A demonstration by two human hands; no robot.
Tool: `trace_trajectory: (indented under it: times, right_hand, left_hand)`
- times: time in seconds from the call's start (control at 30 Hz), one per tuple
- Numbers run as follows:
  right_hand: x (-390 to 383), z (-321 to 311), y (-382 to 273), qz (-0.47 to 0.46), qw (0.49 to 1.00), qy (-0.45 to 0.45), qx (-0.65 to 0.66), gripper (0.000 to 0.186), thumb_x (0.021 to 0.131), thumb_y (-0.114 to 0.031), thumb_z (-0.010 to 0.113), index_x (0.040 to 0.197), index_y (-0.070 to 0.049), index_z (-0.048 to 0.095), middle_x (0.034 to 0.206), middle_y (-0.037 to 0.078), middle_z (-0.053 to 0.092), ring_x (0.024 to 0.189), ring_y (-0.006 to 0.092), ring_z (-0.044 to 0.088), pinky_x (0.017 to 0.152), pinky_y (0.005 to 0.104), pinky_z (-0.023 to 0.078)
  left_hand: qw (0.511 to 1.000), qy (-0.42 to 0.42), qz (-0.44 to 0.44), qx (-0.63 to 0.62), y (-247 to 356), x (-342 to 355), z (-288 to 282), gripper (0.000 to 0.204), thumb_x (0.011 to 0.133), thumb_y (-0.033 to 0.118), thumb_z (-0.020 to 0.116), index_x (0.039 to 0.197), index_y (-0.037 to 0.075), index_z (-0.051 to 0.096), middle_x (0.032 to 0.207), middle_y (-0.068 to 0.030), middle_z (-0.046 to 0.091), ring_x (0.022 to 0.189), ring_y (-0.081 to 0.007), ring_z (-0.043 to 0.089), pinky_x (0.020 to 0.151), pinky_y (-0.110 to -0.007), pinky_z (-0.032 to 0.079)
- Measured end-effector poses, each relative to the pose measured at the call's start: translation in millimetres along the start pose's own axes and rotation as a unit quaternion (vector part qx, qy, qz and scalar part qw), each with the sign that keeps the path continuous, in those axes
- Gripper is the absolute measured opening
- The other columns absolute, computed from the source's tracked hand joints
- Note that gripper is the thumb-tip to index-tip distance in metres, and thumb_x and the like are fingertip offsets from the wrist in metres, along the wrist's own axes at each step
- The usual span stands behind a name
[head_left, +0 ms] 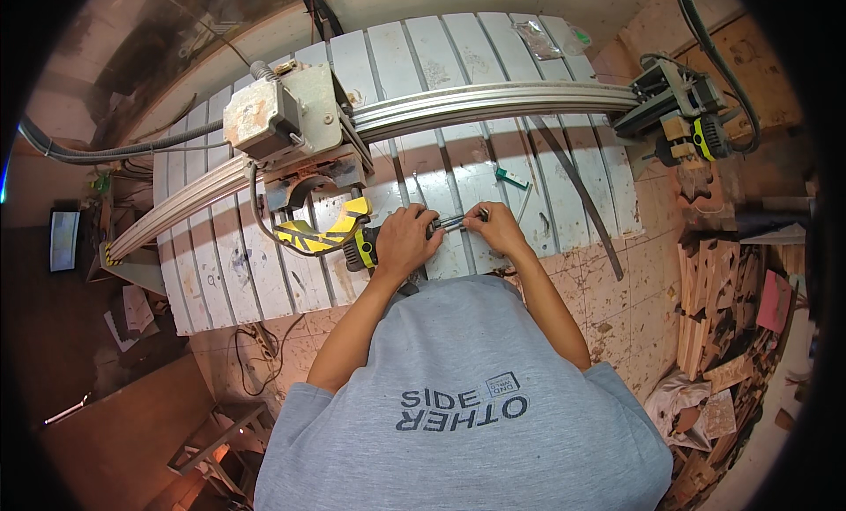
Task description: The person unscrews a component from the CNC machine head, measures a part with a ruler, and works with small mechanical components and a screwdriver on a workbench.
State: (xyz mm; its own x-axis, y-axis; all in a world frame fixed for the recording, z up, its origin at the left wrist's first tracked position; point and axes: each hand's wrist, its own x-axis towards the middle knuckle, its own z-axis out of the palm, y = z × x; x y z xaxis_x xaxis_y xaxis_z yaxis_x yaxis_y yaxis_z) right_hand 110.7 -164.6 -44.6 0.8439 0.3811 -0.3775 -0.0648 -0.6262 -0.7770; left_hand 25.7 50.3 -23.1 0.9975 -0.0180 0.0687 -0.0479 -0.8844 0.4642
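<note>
My left hand (407, 240) is closed around a black and yellow-green motor tool (359, 250) lying near the front edge of a slotted grey machine bed (308, 288). Slim metal shafts (450, 222) stretch between my two hands. Facing it, my right hand (499, 228) pinches the far end of these shafts; a small dark end shows by its fingertips. Whether the shafts belong to the motor tool or are separate tools I cannot tell. A curved yellow-and-black striped guard (328, 230) sits left of the motor tool, below the carriage.
A metal gantry rail (493, 98) crosses the bed, carrying a motor carriage (273, 119) at left. Beyond my hands lie a small green-and-white box (510, 178) and a thin grey rod (523, 203). A dark strip (577, 194) overhangs the front edge. Stacked wood (708, 291) stands right.
</note>
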Motion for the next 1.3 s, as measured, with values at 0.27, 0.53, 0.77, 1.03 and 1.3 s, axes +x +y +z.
trace_trajectory:
  times: [0.27,0.53,0.77,1.03,1.3]
  right_hand:
    - [1.7,-1.0,0.0,0.004,1.000,-0.007,0.001,0.025,0.086,-0.022,0.080,0.098,-0.001,0.078,0.088,0.016,0.075,0.083,0.0261,0.070,0.079,0.0378,0.053]
    - [3.7,-0.9,2.7,-0.005,1.000,-0.011,0.000,0.025,0.085,-0.022,0.080,0.097,-0.001,0.078,0.087,0.016,0.075,0.082,0.0253,0.070,0.077,0.0373,0.053]
    - [4.5,2.4,8.6,-0.021,1.000,-0.001,0.011,0.024,0.085,-0.022,0.081,0.096,-0.001,0.078,0.084,0.014,0.075,0.079,0.0240,0.069,0.076,0.0367,0.053]
    - [-5.0,-11.9,7.3,0.024,0.992,-0.001,0.122,0.020,0.083,-0.018,0.076,0.090,0.001,0.076,0.078,0.008,0.072,0.075,0.0142,0.064,0.070,0.0305,0.050]
    - [-8.5,-55.0,31.0,0.073,0.974,0.163,0.141,0.016,0.085,-0.015,0.073,0.086,0.000,0.075,0.080,0.002,0.069,0.075,0.0115,0.058,0.072,0.0278,0.046]
  left_hand:
    - [1.000,0.008,0.001,-0.002,0.6,0.0,0.0,0.031,0.084,0.033,0.079,0.108,0.012,0.077,0.103,-0.0057,0.069,0.094,-0.0261,0.067,0.083,-0.039,0.054]
    - [1.000,0.003,-0.001,-0.001,1.0,0.2,-1.5,0.032,0.084,0.032,0.079,0.109,0.012,0.077,0.103,-0.0056,0.069,0.093,-0.0260,0.067,0.083,-0.039,0.054]
    - [1.000,0.005,0.002,-0.002,0.0,-0.2,-0.3,0.033,0.084,0.034,0.079,0.109,0.013,0.077,0.104,-0.0057,0.069,0.095,-0.0264,0.067,0.084,-0.039,0.054]
    - [1.000,-0.004,0.001,-0.003,0.0,0.8,-1.9,0.031,0.085,0.035,0.078,0.108,0.014,0.077,0.107,-0.0057,0.070,0.097,-0.0265,0.067,0.085,-0.040,0.054]
    - [1.000,0.010,0.007,0.005,-1.0,-1.0,3.8,0.026,0.086,0.032,0.076,0.105,0.015,0.078,0.107,-0.0052,0.070,0.096,-0.0266,0.067,0.084,-0.040,0.054]
